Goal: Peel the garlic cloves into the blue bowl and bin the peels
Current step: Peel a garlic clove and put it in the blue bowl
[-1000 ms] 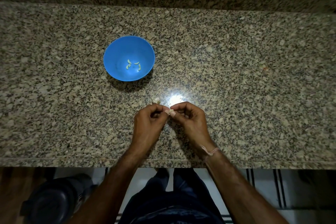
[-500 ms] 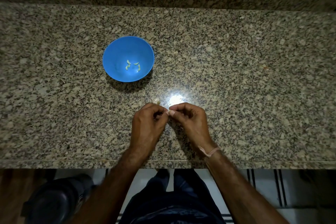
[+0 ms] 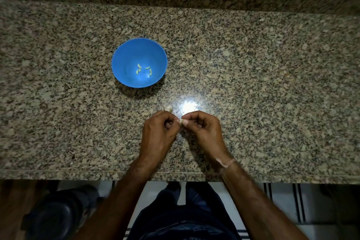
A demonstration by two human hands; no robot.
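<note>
Left hand [image 3: 158,132] + right hand [image 3: 202,130] meet over the counter [image 3: 263,84], fingers curled, thumb and forefinger tips pinching one small garlic clove [image 3: 180,121] btwn them, prob so each side can tug skin opposite ways. Blue bowl [image 3: 124,64] sits up-left, close enough for drops, w/ a few peeled cloves [image 3: 144,69] inside. More garlic [image 3: 168,108] waits just past the left knuckles.

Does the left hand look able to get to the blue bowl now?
Likely yes: only counter lies between the left hand and the blue bowl, though it and the right hand pinch a garlic clove.
</note>
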